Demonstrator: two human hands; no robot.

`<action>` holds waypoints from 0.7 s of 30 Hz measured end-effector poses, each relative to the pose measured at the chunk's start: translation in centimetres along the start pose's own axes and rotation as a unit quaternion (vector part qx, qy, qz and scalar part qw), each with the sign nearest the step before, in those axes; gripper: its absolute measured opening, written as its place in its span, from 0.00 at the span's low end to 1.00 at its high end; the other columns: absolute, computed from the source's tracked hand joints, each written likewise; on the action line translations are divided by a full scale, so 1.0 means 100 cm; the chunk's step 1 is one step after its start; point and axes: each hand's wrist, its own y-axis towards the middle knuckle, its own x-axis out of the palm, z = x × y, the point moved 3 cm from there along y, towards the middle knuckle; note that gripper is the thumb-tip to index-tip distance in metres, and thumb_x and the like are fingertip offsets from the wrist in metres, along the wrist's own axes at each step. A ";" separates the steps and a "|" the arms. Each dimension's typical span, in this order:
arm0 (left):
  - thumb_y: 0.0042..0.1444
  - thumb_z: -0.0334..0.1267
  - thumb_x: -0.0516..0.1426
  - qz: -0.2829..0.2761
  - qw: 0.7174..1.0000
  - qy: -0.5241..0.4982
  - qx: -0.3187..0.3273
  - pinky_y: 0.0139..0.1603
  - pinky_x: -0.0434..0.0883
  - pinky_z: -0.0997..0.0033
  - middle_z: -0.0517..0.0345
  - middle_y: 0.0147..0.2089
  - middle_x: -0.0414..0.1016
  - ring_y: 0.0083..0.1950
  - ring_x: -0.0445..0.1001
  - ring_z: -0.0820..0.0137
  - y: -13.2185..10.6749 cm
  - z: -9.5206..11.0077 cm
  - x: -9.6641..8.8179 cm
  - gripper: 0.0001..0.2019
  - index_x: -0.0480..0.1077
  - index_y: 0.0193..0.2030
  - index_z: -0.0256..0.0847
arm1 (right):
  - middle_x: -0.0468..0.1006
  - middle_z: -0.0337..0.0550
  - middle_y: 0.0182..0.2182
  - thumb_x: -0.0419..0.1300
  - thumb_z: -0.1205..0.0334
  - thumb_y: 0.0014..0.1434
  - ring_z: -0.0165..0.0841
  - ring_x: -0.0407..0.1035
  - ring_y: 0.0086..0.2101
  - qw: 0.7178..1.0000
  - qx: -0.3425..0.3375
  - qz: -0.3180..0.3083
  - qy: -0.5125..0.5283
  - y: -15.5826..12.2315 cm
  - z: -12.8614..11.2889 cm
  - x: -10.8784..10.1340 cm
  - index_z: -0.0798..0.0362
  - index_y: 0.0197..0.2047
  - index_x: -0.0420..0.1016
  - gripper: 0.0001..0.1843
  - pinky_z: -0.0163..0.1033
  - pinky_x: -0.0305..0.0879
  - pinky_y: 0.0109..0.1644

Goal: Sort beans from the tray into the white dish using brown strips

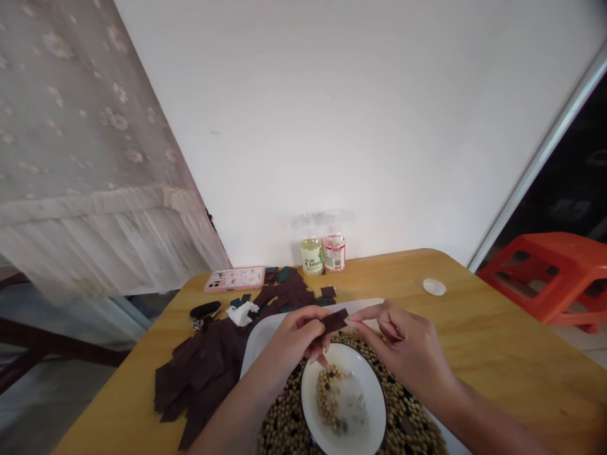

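My left hand (308, 330) is closed around a small, flat, dark brown rectangular piece (335, 321), thumb on top. At the piece's right end, the thumb and forefinger of my right hand (396, 332) are pinched together on its edge; anything smaller between those fingertips is too small to make out. Both hands hover over a white bowl (374, 404) with a dark rim. Light tan beads (327, 392) and a few dark or clear ones lie inside it. Around the bowl, a white tray (258, 341) is filled with tan and dark beads (412, 417).
Many dark brown pieces (203, 366) are heaped left of the tray. A pink-cased phone (234, 279), a black key fob (205, 311), crumpled tissue (242, 313), two bottles (312, 253) and a white lid (434, 287) rest on the wooden table (497, 328). An orange stool (550, 272) stands at right.
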 end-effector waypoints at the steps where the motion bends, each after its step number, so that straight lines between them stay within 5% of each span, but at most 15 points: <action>1: 0.43 0.35 0.51 -0.005 1.000 0.000 -0.001 0.20 0.65 0.76 0.65 0.18 0.63 0.15 0.54 0.81 0.000 0.000 0.000 0.14 0.72 0.37 0.35 | 0.79 0.38 0.24 0.57 0.63 0.56 0.27 0.70 0.21 1.000 0.001 0.002 -0.003 0.000 0.000 0.000 0.49 0.21 0.46 0.21 0.33 0.58 0.20; 5: 0.42 0.35 0.51 -0.034 0.999 0.013 -0.011 0.21 0.66 0.76 0.65 0.18 0.63 0.16 0.56 0.80 0.000 -0.001 0.002 0.14 0.72 0.36 0.35 | 0.78 0.36 0.24 0.57 0.64 0.56 0.26 0.69 0.20 1.000 0.008 0.010 -0.011 0.001 0.001 -0.001 0.49 0.21 0.46 0.21 0.32 0.56 0.19; 12: 0.42 0.36 0.51 0.012 1.000 -0.002 -0.002 0.20 0.66 0.77 0.66 0.18 0.63 0.15 0.53 0.82 0.000 0.000 0.000 0.13 0.71 0.35 0.35 | 0.79 0.36 0.25 0.57 0.64 0.56 0.26 0.69 0.20 1.000 -0.003 0.004 -0.008 0.001 0.000 -0.001 0.49 0.21 0.46 0.21 0.32 0.56 0.20; 21: 0.43 0.35 0.52 -0.039 0.999 0.010 -0.013 0.20 0.66 0.77 0.64 0.18 0.64 0.16 0.56 0.81 0.000 -0.002 0.002 0.14 0.72 0.37 0.35 | 0.77 0.37 0.23 0.57 0.64 0.56 0.26 0.68 0.18 1.000 0.006 0.005 -0.011 0.000 0.001 -0.001 0.49 0.21 0.46 0.21 0.32 0.55 0.19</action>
